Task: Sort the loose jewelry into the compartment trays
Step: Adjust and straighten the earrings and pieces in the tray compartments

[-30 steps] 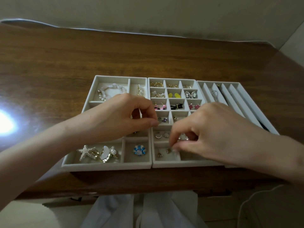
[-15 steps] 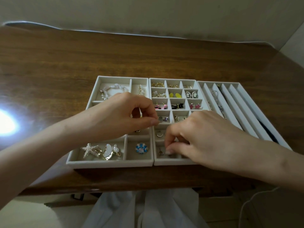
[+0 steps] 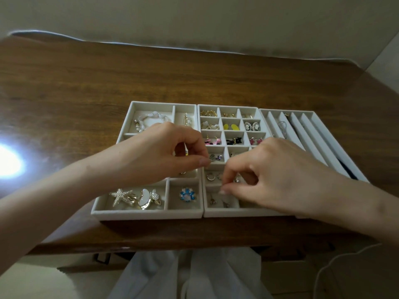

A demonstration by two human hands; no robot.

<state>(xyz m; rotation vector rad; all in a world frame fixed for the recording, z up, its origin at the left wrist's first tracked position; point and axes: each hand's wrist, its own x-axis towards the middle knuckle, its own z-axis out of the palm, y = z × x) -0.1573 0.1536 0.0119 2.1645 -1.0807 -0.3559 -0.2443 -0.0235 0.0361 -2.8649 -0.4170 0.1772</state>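
The sorting looks far along: most compartments are filled and no loose piece shows on the wooden bench (image 3: 194,78). The step in hand appears to be placing one tiny piece in the middle tray (image 3: 237,213).

The right hand (image 3: 278,175) hangs over that tray's near-left cells. Its grip is thumb and forefinger pressed tip to tip, just above the cell holding two small drop earrings (image 3: 212,200). Whether anything sits in the pinch is too small to tell. The left hand (image 3: 159,156) hovers over the seam between the left tray (image 3: 146,213) and the middle one. Its grip is also pressed together, thumb against fingertip, with the contents hidden.

The next move probably calls for a short, steady lowering into the right cell and a clean release, since the dividers are close and the pieces are tiny.

- **Left tray:** it holds a pearl bracelet (image 3: 149,119) at the far end. A starfish piece (image 3: 119,196) and a blue flower ring (image 3: 187,194) sit in separate near cells.
- **Middle tray:** its grid holds pairs, including yellow earrings (image 3: 230,126), cameo earrings (image 3: 252,126), a black cat pair (image 3: 234,140) and pink star earrings (image 3: 255,140).
- **Right tray** (image 3: 319,128)**:** it has long slots, with a thin chain (image 3: 282,128) lying in one.
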